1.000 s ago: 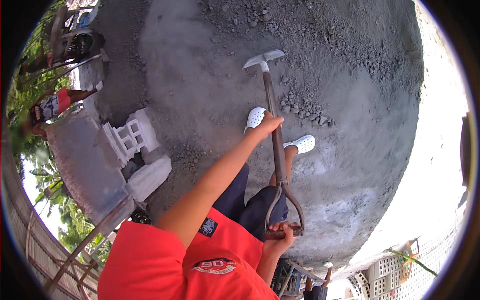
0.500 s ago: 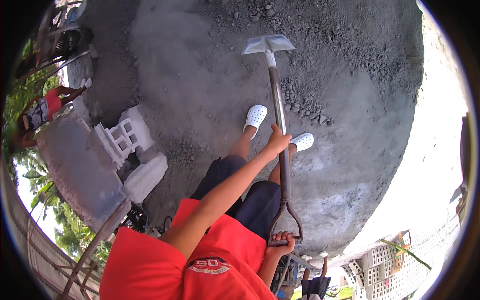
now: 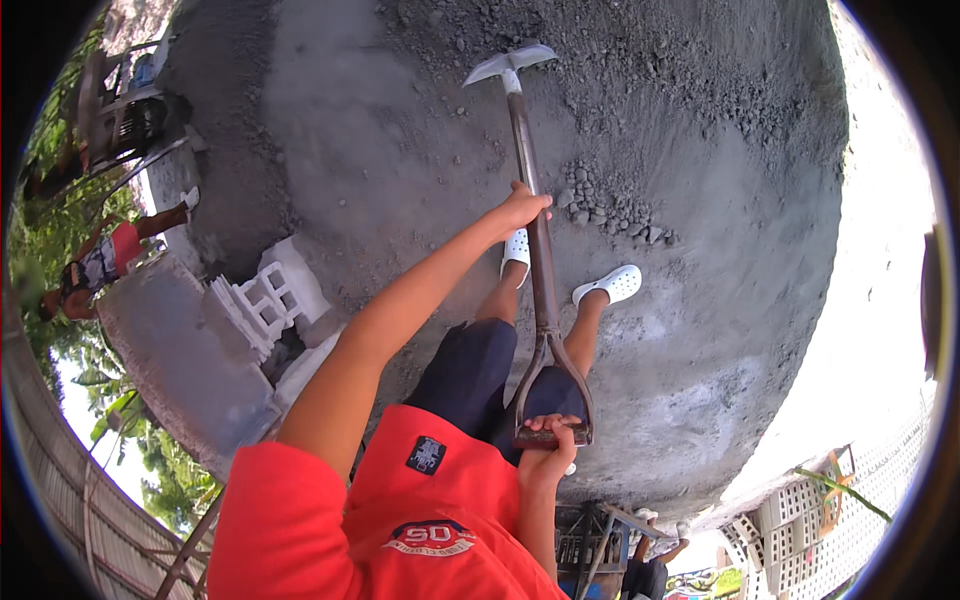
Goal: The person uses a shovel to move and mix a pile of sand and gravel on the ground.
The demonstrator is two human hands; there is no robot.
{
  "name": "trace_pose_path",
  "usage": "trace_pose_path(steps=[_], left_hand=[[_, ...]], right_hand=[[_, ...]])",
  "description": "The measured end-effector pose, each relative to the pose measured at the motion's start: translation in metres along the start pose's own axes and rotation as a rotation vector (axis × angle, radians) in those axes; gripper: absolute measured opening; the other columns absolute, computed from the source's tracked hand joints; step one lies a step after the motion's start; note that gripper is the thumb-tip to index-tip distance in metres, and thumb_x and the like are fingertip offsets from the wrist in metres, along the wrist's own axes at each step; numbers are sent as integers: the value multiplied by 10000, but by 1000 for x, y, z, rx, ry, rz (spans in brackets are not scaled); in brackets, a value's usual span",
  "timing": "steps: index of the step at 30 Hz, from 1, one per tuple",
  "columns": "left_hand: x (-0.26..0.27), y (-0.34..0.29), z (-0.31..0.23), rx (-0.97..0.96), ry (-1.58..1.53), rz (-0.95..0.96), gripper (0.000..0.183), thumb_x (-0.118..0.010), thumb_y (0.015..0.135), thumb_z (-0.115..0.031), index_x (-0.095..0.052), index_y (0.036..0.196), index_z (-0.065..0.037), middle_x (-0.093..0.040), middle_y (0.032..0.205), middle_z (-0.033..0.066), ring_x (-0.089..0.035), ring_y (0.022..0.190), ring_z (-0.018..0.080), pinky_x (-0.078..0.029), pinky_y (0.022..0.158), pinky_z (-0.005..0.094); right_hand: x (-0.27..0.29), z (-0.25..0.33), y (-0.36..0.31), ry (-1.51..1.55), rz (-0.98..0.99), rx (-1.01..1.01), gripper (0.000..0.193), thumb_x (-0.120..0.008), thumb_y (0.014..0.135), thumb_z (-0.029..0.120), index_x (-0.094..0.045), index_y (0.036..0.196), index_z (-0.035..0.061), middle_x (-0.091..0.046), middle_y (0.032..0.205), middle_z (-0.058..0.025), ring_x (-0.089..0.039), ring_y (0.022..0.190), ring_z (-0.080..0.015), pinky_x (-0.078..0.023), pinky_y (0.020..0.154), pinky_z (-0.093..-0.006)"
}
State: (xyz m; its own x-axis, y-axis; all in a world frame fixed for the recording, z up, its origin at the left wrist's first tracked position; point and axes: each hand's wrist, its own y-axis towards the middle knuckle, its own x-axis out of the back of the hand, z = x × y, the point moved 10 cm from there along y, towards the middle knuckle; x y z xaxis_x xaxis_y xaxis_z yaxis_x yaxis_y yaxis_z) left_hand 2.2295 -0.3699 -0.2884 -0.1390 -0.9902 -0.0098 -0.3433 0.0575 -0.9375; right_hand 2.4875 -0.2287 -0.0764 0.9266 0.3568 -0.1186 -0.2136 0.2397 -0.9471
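Observation:
A shovel (image 3: pixel 541 270) with a brown shaft reaches away from my body. Its metal blade (image 3: pixel 508 64) is at the far end, on or just above the grey ground. My left hand (image 3: pixel 524 207) wraps round the upper part of the shaft. At the near end my right hand (image 3: pixel 550 452) is closed on the crossbar of the D-shaped handle. The white clogs (image 3: pixel 612 287) on my feet stand either side of the shaft, the left one partly hidden behind my left hand and the shaft.
Small stones (image 3: pixel 610 212) lie right of the shaft on powdery grey ground (image 3: pixel 330 120). A concrete block (image 3: pixel 272 300) and a large slab (image 3: pixel 185 345) stand at left. One person (image 3: pixel 115 250) is at far left, another (image 3: pixel 650 560) at lower right. Stacked blocks (image 3: pixel 800 510) stand at lower right.
The shovel has moved away from me and a little left, both hands still on it. My right hand has risen in view with the handle, and my feet are further apart.

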Motion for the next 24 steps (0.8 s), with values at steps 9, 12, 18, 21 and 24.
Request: trace_pose_path(steps=[9,12,18,21,24], left_hand=[[-66,-73,111,93,-99,102,438,-473,858,-130,-170,1120,46,-474,855,110,-528,776,143,-439,665,290],[-34,-81,81,-36,-65,-42,394,-488,830,-82,-240,1111,43,-484,822,75,-523,785,139,-467,689,303],[37,-33,-18,-197,-80,-97,335,-561,802,-127,-323,1006,-5,-519,785,71,-549,660,142,-492,610,294],[80,3,-63,-239,28,-114,281,-616,765,-125,-428,927,6,-552,768,69,-560,647,147,-499,602,283],[81,24,-57,-108,75,-12,267,-621,757,-117,-451,908,23,-558,780,79,-566,662,149,-502,610,276]], right_hand=[[121,34,-62,3,-259,119,103,-460,699,142,-360,719,125,-349,544,-29,-401,453,-164,-391,458,-304],[112,28,-47,4,-179,105,108,-463,697,135,-361,727,118,-347,545,-31,-401,456,-162,-396,466,-307],[-3,0,-1,-9,100,34,134,-499,715,42,-395,791,77,-420,633,-68,-472,582,-187,-452,630,-356],[-69,-27,4,-20,276,-155,189,-561,761,-18,-441,885,58,-509,799,-81,-566,797,-228,-449,755,-365],[-83,-36,-9,-58,294,-185,184,-556,781,5,-439,907,72,-508,838,-75,-561,855,-225,-443,763,-368]])
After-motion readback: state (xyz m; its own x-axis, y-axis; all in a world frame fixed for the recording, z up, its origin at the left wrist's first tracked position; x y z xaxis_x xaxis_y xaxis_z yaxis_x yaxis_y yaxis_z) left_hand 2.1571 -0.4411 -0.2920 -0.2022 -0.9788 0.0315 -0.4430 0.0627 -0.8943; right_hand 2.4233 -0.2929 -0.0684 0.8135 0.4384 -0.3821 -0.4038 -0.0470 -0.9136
